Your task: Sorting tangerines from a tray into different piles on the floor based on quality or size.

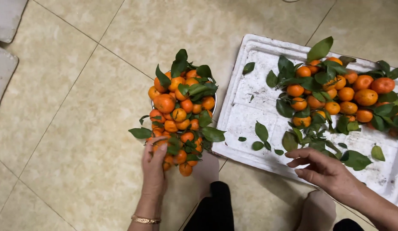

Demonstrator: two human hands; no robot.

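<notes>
Head view showed the left hand (pixel 154 164) cupped, fingers curled against small orange leafy tangerines (pixel 178 112) heaped in a metal bowl (pixel 215 99) at centre frame, steadying the pile. The right hand (pixel 325 169), fingers loosely open and empty, hovered beside the white foam tray (pixel 246 111) of tangerines on the tiled floor (pixel 79 107).

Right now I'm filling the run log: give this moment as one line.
left hand: touching heaped bowl of small leafy oranges | right hand: open, empty, over white foam tray edge | floor: beige tiles
</notes>
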